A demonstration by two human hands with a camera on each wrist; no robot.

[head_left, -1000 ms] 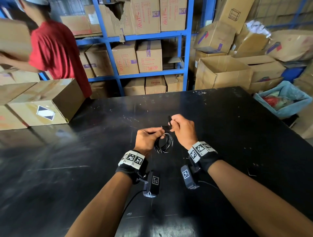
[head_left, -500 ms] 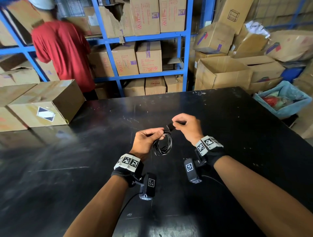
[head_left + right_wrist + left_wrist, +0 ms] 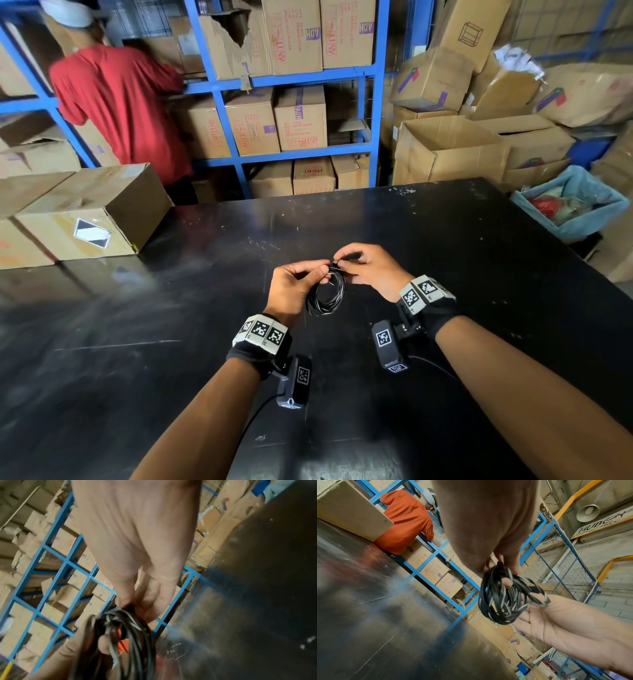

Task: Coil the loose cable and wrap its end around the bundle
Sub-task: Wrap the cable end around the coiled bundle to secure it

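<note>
A thin black cable is wound into a small coil (image 3: 327,297) that hangs above the black table (image 3: 445,240). My left hand (image 3: 301,281) pinches the top of the coil (image 3: 501,599) between thumb and fingers. My right hand (image 3: 364,265) pinches the cable's loose end right at the top of the bundle, fingertips touching those of the left. In the right wrist view the blurred coil (image 3: 120,635) hangs below my right fingers (image 3: 149,601). The cable's plug is hidden by the fingers.
Taped cardboard boxes (image 3: 89,219) stand on the table's left side. A person in a red shirt (image 3: 120,102) works at the blue shelving (image 3: 291,78) beyond the far edge. More open boxes and a blue-lined bin (image 3: 575,205) sit at the right.
My right hand has moved left and down, bringing the cable end back onto the top of the coil. The person in red has turned to the shelves.
</note>
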